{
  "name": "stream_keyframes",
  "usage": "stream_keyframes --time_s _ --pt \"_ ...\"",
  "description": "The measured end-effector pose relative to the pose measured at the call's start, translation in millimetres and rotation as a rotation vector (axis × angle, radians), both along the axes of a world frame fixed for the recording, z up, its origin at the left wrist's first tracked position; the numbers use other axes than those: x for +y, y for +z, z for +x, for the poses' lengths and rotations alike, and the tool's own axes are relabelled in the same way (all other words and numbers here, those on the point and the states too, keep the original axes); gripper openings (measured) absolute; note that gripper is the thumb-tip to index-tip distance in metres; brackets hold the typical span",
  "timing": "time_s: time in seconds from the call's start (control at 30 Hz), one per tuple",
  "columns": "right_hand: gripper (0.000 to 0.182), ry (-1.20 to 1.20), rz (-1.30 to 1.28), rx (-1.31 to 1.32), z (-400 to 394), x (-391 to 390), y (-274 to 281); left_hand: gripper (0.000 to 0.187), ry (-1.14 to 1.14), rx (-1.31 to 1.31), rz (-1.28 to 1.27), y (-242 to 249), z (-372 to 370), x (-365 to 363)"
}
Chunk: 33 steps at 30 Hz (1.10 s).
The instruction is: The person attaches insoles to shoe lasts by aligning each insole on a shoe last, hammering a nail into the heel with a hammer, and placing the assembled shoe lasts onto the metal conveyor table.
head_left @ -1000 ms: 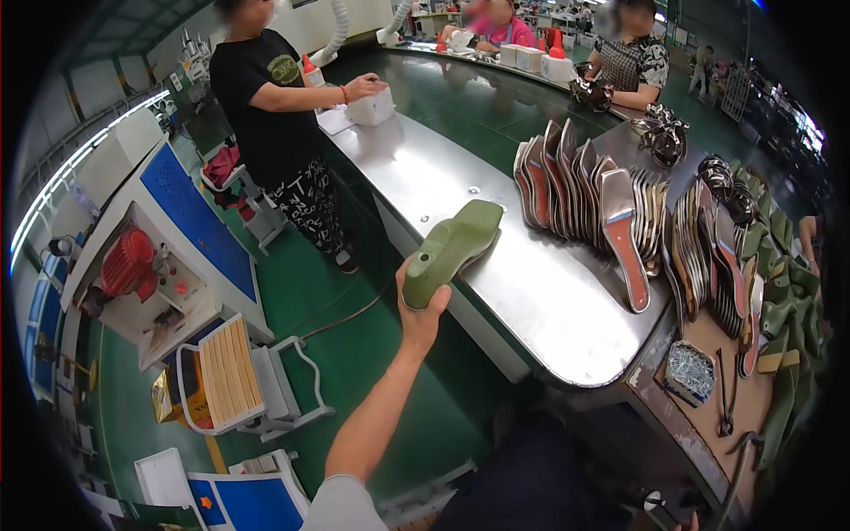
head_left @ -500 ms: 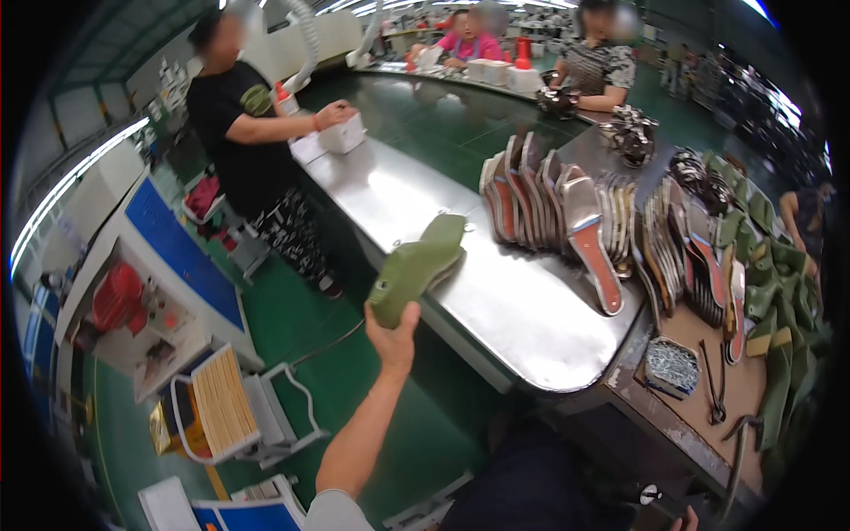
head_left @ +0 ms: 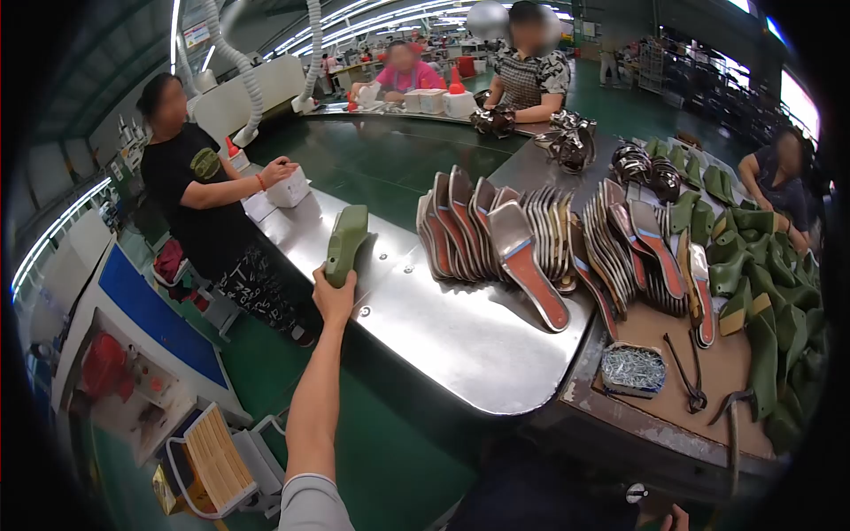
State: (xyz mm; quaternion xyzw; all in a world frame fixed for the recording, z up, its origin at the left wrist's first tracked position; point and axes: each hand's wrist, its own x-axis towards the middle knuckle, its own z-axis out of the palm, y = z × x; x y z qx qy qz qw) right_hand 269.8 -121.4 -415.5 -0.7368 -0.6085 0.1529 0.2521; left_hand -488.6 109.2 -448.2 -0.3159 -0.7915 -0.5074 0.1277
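Here the left hand (head_left: 333,299) is closed around the heel of a green plastic shoe last (head_left: 345,242), held upright over the steel conveyor table's (head_left: 460,345) near edge, calling next for a steady set-down; the right hand is out of view.

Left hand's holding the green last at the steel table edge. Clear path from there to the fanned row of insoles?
Probably yes. The left hand grips the green last, and bare steel table lies between it and the insoles. But the hand is full.

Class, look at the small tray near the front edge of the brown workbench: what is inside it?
The tray holds a heap of small silvery nails or tacks. They cover its floor, so anything beneath them cannot be seen.
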Motion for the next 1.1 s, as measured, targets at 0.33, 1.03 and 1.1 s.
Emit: stream_keyframes --time_s 0.33,1.03,1.1 --pt "0.026 0.019 -0.001 0.214 -26 -40 -43 0.041 -0.149 0.244 0.260 26 147 2" --pt "0.023 -0.200 0.187 0.458 23 -78 -20 0.055 -0.771 0.473 -0.517 157 462 141" --pt "0.020 -0.151 0.259 0.443 33 -64 -8 0.067 -0.735 0.397 -0.617 152 505 160"
